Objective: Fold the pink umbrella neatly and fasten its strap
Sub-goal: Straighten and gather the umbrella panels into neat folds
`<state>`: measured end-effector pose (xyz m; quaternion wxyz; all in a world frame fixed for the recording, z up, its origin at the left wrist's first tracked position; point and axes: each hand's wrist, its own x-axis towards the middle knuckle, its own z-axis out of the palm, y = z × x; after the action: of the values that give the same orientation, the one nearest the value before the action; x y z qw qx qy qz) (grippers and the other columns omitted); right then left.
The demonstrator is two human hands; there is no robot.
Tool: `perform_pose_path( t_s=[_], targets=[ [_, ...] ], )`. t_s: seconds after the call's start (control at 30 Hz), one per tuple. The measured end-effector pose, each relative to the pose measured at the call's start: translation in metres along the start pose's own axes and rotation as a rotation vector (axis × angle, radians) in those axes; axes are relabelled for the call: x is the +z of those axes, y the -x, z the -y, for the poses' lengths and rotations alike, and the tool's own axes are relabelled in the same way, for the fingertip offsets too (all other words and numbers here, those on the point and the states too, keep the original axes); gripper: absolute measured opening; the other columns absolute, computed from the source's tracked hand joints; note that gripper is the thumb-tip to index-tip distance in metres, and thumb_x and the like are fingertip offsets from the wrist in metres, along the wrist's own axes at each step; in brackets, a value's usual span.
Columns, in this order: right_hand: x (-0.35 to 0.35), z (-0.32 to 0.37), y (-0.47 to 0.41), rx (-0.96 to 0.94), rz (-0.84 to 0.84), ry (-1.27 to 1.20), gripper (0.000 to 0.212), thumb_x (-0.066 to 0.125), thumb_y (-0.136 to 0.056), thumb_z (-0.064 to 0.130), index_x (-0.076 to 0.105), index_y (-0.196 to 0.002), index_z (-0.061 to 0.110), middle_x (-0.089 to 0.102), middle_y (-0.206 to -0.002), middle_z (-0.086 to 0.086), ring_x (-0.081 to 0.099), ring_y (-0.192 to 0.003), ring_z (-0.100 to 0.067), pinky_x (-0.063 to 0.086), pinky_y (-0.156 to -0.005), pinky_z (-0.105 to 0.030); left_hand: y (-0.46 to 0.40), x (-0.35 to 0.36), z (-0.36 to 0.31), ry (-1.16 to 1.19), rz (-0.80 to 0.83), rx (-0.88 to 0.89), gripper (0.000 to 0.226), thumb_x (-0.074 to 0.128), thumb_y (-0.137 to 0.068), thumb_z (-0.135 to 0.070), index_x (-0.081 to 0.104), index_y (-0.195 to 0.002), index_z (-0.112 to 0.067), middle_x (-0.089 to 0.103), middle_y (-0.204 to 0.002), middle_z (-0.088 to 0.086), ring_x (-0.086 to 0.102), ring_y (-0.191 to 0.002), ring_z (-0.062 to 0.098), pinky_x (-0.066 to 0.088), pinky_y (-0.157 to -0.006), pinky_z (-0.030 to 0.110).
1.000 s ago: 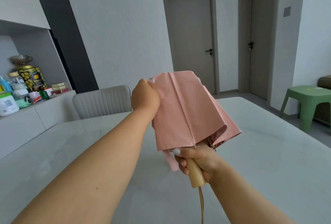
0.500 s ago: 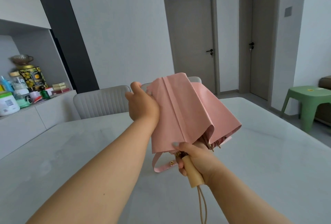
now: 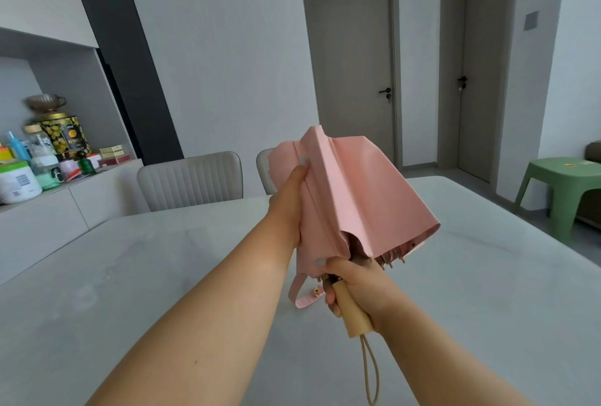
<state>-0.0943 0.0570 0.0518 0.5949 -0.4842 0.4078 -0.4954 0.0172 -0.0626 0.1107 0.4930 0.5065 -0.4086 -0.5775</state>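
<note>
Pink umbrella [image 3: 354, 197] in both hands

Bright, even daylight; wide-angle bowing at edges, left shelf perhaps slightly blurred
</note>
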Motion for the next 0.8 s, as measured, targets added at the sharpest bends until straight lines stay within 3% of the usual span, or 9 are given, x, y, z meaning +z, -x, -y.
perform_pose_path(
  t_s=[0.1, 0.2, 0.3, 0.4, 0.5, 0.57, 0.63, 0.73, 0.8],
  targets=[
    [0.000, -0.003, -0.002, 0.030, -0.004, 0.020, 0.011, 0.060, -0.086, 0.009, 0.059, -0.087, -0.002, 0.053, -0.057, -0.016, 0.056, -0.043, -0.019, 0.044, -0.045, -0.028, 0.005, -0.006, 0.005, 0.062, 0.036, 0.025, 0.089, 0.077, -0.047, -0.066, 0.064, -0.122, -0.020, 0.074, -0.107, 0.007, 0.069, -0.098, 0.031, 0.051, -0.093, 0.047],
    [0.004, -0.007, -0.005, 0.022, -0.018, 0.006, 0.020, 0.064, -0.076, 0.010, 0.059, -0.093, 0.001, 0.060, -0.058, -0.010, 0.055, -0.045, -0.021, 0.045, -0.045, -0.028, 0.010, -0.008, 0.006, 0.135, 0.014, 0.086, 0.072, 0.067, -0.061, -0.055, 0.059, -0.119, -0.013, 0.067, -0.098, 0.003, 0.065, -0.083, 0.020, 0.052, -0.072, 0.030],
    [0.008, -0.006, -0.006, 0.016, -0.021, -0.074, 0.035, 0.066, -0.067, 0.009, 0.059, -0.101, 0.005, 0.065, -0.081, -0.014, 0.067, -0.057, -0.028, 0.047, -0.045, -0.029, 0.008, -0.006, -0.001, 0.121, 0.013, 0.077, 0.074, 0.068, -0.073, -0.052, 0.055, -0.132, -0.008, 0.066, -0.086, 0.006, 0.064, -0.071, 0.020, 0.051, -0.058, 0.024],
    [0.005, -0.004, -0.005, 0.031, 0.019, -0.209, 0.032, 0.067, -0.070, 0.004, 0.061, -0.101, 0.008, 0.068, -0.100, -0.016, 0.072, -0.084, -0.037, 0.052, -0.048, -0.031, 0.013, -0.001, -0.004, 0.095, 0.040, 0.096, 0.078, 0.072, -0.063, -0.052, 0.059, -0.129, -0.013, 0.069, -0.081, 0.002, 0.065, -0.069, 0.022, 0.050, -0.060, 0.028],
    [0.002, -0.004, -0.004, 0.048, 0.127, -0.286, 0.039, 0.062, -0.073, 0.003, 0.058, -0.112, 0.005, 0.066, -0.113, -0.021, 0.072, -0.087, -0.039, 0.046, -0.041, -0.025, 0.016, 0.003, -0.004, 0.090, 0.096, 0.124, 0.064, 0.072, -0.067, -0.052, 0.064, -0.119, -0.015, 0.070, -0.084, 0.003, 0.066, -0.073, 0.022, 0.051, -0.065, 0.030],
    [0.000, -0.005, -0.004, 0.023, 0.165, -0.281, 0.043, 0.062, -0.070, 0.006, 0.059, -0.112, -0.002, 0.070, -0.106, -0.022, 0.069, -0.065, -0.027, 0.042, -0.038, -0.023, 0.016, 0.007, -0.006, 0.068, 0.129, 0.123, 0.059, 0.070, -0.070, -0.054, 0.067, -0.114, -0.015, 0.073, -0.090, 0.005, 0.069, -0.083, 0.026, 0.054, -0.077, 0.037],
    [-0.002, -0.005, -0.005, -0.003, 0.163, -0.289, 0.038, 0.064, -0.065, 0.006, 0.061, -0.100, -0.009, 0.070, -0.085, -0.019, 0.053, -0.045, -0.017, 0.039, -0.037, -0.023, 0.018, 0.007, -0.009, 0.046, 0.119, 0.110, 0.062, 0.072, -0.067, -0.059, 0.070, -0.112, -0.017, 0.075, -0.098, 0.007, 0.070, -0.093, 0.028, 0.054, -0.088, 0.043],
    [-0.003, -0.004, -0.005, 0.003, 0.145, -0.299, 0.026, 0.066, -0.060, 0.005, 0.057, -0.083, -0.002, 0.049, -0.063, -0.015, 0.042, -0.037, -0.016, 0.036, -0.036, -0.023, 0.026, 0.007, -0.014, 0.015, 0.110, 0.109, 0.068, 0.073, -0.067, -0.063, 0.067, -0.117, -0.018, 0.075, -0.104, 0.006, 0.070, -0.098, 0.027, 0.054, -0.088, 0.041],
    [-0.004, -0.001, -0.004, 0.003, 0.141, -0.300, 0.016, 0.066, -0.061, 0.005, 0.058, -0.074, 0.000, 0.044, -0.059, -0.013, 0.040, -0.037, -0.017, 0.035, -0.036, -0.023, 0.032, 0.007, -0.023, -0.065, -0.036, 0.155, 0.088, 0.072, -0.063, -0.066, 0.054, -0.132, -0.015, 0.066, -0.122, 0.006, 0.065, -0.106, 0.027, 0.052, -0.092, 0.042]
  ],
)
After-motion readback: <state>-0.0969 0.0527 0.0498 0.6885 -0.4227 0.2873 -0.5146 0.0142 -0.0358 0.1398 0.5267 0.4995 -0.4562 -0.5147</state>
